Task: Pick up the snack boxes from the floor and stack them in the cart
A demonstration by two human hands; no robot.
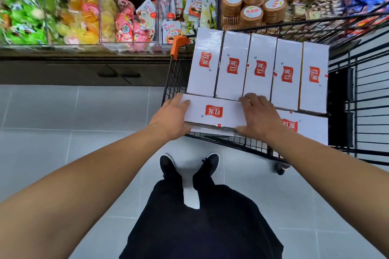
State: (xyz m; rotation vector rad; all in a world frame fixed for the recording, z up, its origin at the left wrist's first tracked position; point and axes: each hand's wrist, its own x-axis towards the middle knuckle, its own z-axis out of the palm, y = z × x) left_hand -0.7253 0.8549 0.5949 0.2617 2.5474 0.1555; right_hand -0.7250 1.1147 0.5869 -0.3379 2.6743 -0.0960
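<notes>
A white snack box (pixel 212 112) with a red label lies crosswise at the near end of the black wire cart (pixel 248 145). My left hand (pixel 171 119) grips its left end, thumb on the near edge. My right hand (pixel 255 115) holds its right end, fingers spread over the top. Behind it, several identical white boxes (pixel 260 69) stand side by side across the cart. Another white box (pixel 303 126) lies to the right of my right hand.
The cart has an orange handle corner (pixel 177 45) at its far left. Store shelves (pixel 84 19) with bagged sweets, pouches and round biscuit packs (pixel 252 4) run along the back. A grey tiled floor (pixel 84 115) lies to the left; my feet (pixel 189 166) stand below the cart.
</notes>
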